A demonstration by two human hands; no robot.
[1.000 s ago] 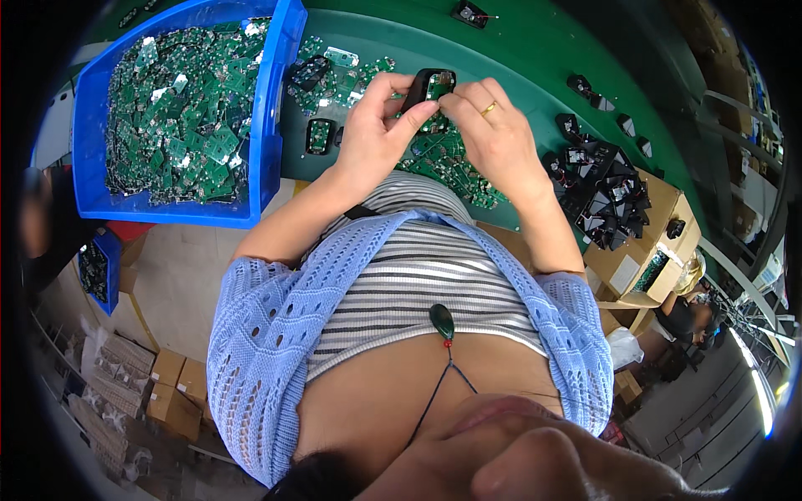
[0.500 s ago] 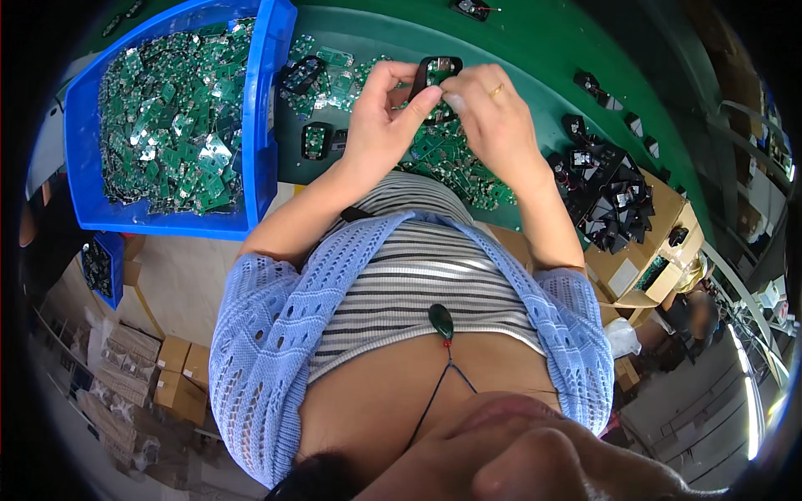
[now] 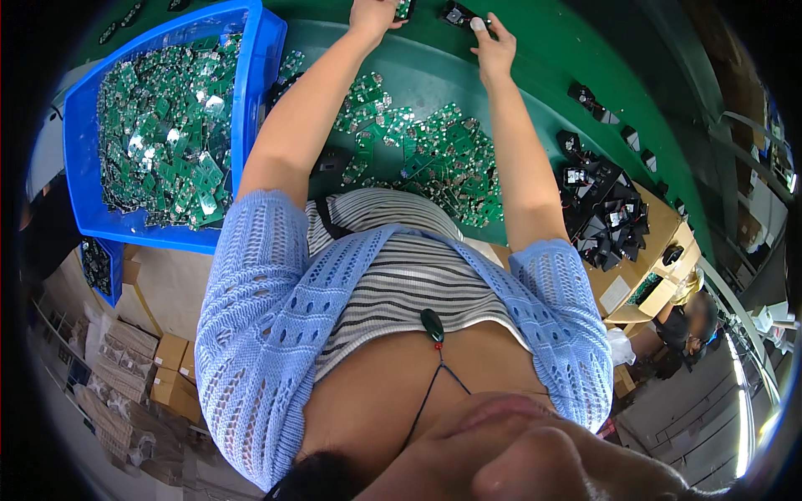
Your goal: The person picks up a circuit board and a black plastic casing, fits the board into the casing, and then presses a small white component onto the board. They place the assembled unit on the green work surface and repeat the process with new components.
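Both my arms reach out over the green worktop. At the far edge of the view, my left hand (image 3: 373,18) is closed on a black plastic housing with a green circuit board (image 3: 403,10) in it, partly cut off by the frame. My right hand (image 3: 496,52), to the right of it, has its thumb and fingers around the near right end of another black housing (image 3: 456,14) lying on the green surface. Between my forearms spreads a loose pile of small green circuit boards (image 3: 451,163).
A blue bin (image 3: 249,125) full of circuit boards stands on the left. At right, black housings (image 3: 614,209) are heaped by a cardboard box (image 3: 656,250). Several more black housings (image 3: 591,100) lie along the green strip. A dark block (image 3: 332,159) sits beside my left forearm.
My hands were together over the board pile, working on one housing. They have moved apart and away from me, the left carrying that housing, the right reaching to another on the far strip.
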